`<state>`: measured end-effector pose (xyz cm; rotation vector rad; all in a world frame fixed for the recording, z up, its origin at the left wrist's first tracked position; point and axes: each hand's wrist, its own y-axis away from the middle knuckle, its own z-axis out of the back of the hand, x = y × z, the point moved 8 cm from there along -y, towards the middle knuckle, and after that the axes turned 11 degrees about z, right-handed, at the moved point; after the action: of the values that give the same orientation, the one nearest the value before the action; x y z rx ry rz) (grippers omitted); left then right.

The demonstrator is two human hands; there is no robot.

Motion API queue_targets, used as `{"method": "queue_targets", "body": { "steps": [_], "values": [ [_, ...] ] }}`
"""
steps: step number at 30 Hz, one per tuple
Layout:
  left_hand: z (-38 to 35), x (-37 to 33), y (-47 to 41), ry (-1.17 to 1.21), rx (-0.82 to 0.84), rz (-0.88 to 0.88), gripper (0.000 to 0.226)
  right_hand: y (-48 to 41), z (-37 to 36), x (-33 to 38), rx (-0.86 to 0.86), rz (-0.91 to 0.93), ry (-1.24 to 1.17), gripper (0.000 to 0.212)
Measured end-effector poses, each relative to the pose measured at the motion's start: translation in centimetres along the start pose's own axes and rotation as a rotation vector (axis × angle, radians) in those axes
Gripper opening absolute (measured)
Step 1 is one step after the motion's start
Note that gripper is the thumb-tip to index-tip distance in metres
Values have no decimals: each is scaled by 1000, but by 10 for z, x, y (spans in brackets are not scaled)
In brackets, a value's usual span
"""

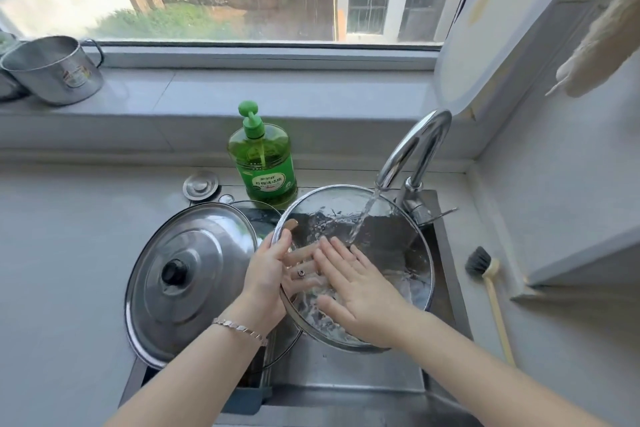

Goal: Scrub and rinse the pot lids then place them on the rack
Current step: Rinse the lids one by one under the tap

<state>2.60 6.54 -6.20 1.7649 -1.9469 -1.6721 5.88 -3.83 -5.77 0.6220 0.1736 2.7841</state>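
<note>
We are holding the glass lid (391, 253) under the tap (415, 146); we are judging that its wet rim could slip and strike the sink (346, 374). Our left hand (266, 274) is gripping that rim, fingers curled behind; our right hand (360, 291) is pressing flat, fingers straight, on the glass. The steel lid (187, 281) is lying left of the tap.

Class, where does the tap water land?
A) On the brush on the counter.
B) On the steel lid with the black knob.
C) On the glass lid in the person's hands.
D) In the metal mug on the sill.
C: the stream from the tap lands on the glass lid, which the left hand holds at the rim while the right hand lies flat on it.
</note>
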Motion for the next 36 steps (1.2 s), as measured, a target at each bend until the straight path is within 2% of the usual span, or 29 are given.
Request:
{"method": "queue_targets", "body": {
  "steps": [2, 5, 6, 9, 10, 13, 16, 21, 26, 28, 31, 36],
  "values": [
    [1, -2, 1, -22, 0, -10, 23, 7, 4, -11, -4, 23, 26, 79],
    [-4, 1, 2, -26, -11, -7, 21, 15, 13, -32, -36, -171, 25, 82],
    [-7, 2, 2, -15, -11, 0, 21, 12, 11, -28, -27, -169, 13, 82],
    [-10, 2, -1, -28, -25, 9, 22, 2, 11, 5, -106, 66, 71, 74],
    [-11, 3, -2, -34, -26, 16, 21, 1, 13, 6, -136, 83, 106, 73],
    [-22, 12, -2, -13, 10, 71, 21, -11, 18, -14, -141, -64, -4, 85],
    [-30, 13, -1, -58, 28, 64, 23, -27, 26, -22, -199, -125, -57, 92],
    [-20, -5, 2, -76, -23, 3, 18, 0, 26, -75, -246, -466, -24, 80],
    [-26, -1, 6, -82, -43, -17, 16, 10, 28, -77, -392, -666, -118, 69],
    [-33, 7, 6, -98, -44, -13, 13, -7, 33, -58, -425, -560, -172, 69],
    [-32, 10, 3, -80, -88, -51, 19, -28, 34, -16, -375, -240, -186, 78],
    [-20, -2, 1, 33, -97, -44, 17, -10, 27, 28, -233, 190, -316, 56]
  ]
}}
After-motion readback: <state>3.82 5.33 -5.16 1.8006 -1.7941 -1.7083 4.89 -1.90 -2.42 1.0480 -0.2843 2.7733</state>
